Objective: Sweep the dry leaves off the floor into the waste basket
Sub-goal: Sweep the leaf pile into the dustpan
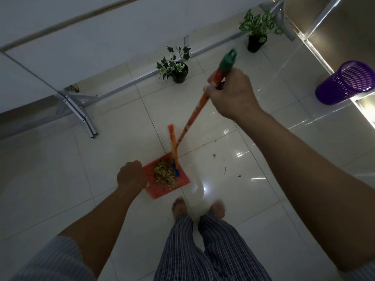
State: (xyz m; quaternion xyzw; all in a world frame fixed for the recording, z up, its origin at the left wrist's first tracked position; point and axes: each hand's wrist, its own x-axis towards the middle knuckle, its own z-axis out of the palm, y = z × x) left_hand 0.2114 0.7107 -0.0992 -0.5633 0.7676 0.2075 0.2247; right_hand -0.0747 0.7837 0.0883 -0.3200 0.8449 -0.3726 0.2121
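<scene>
A red dustpan lies on the white tiled floor in front of my feet, with a heap of dry leaves in it. My left hand grips the dustpan's handle, which the hand hides. My right hand grips the orange broom handle near its green cap. The broom head rests at the dustpan's far edge, over the leaves. A few leaf bits lie loose on the tiles to the right of the pan. The purple mesh waste basket stands at the far right.
Two small potted plants stand by the wall behind a white folding table's metal legs. A second table frame is at the upper right. My bare feet stand just behind the dustpan.
</scene>
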